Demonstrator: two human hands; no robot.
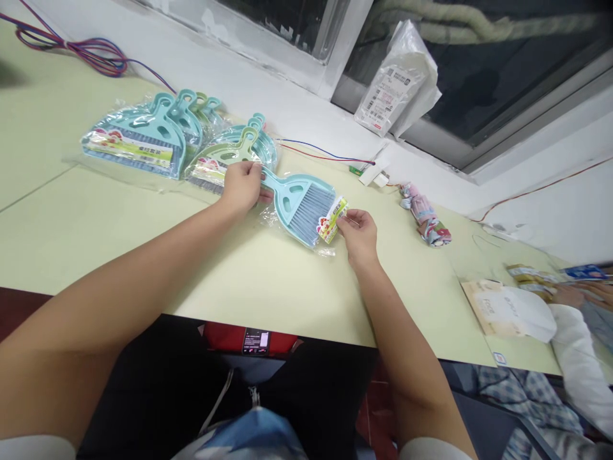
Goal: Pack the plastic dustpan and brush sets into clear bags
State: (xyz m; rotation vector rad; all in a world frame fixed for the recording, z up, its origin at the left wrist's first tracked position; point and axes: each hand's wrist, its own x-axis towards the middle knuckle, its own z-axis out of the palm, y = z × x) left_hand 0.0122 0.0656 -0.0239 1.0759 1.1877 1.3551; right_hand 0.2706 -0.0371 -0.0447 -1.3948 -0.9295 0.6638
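Observation:
A light-blue dustpan and brush set [306, 207] in a clear plastic bag is held just over the table, its handle pointing left. My left hand [243, 185] is closed around the handle end. At the other end, my right hand [358, 235] pinches the edge of the printed label card [332, 220], beside the grey-blue bristles. Behind my left hand lie more bagged sets, a green dustpan [230, 153] in front and blue ones behind it. Farther left sits another pile of bagged dustpan sets [136, 137], blue with some green.
A bundle of red and blue wire [96, 54] lies at the back left. Thin wires and a small circuit board [357, 170] run along the wall. On the right are a rolled patterned cloth [426, 214], a paper packet [507, 310] and another person's sleeve [582, 364]. A plastic-wrapped package [397, 80] leans at the window.

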